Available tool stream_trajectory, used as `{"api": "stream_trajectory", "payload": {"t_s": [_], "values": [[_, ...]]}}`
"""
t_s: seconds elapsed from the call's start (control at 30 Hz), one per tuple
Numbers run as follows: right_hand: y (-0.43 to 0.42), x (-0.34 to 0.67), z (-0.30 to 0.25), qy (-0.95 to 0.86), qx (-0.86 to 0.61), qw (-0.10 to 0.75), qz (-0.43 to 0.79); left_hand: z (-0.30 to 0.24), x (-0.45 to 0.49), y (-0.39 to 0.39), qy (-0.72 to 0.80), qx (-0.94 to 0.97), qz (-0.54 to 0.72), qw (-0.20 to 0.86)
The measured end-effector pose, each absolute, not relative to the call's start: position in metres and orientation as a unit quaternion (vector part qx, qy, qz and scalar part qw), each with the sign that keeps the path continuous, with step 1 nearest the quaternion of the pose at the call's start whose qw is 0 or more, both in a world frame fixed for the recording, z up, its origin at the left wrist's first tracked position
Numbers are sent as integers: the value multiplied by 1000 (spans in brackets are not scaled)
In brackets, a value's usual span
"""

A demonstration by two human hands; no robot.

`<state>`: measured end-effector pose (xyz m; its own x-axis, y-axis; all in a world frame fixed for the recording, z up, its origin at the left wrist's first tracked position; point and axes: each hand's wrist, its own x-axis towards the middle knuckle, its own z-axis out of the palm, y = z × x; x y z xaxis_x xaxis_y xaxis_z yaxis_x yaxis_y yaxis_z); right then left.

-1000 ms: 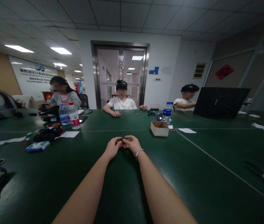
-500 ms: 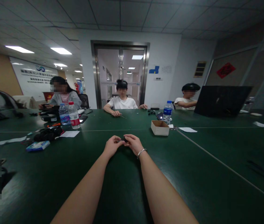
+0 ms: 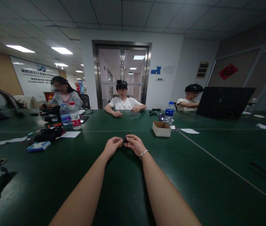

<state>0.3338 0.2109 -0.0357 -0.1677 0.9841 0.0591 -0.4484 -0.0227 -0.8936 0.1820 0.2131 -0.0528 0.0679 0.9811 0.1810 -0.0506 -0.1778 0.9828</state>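
Note:
Both my forearms stretch out over the dark green table. My left hand and my right hand meet at the fingertips near the table's middle. Between them they pinch a small dark object, too small to identify. A silver bracelet circles my right wrist. Both hands hover just above or rest on the tabletop; I cannot tell which.
An open cardboard box sits beyond my right hand, a water bottle behind it. Two bottles, black gear and a blue packet lie left. A laptop stands right. Other people sit across the table.
My hands stay together on the small object with slight finger shifts. The person opposite has drawn one hand in toward the other.

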Motion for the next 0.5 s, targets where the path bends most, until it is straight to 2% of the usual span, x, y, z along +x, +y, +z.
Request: {"api": "stream_trajectory", "payload": {"t_s": [0.5], "values": [[213,338,-39,-446,-299,525,660,-43,182,208,504,584,481,415]]}}
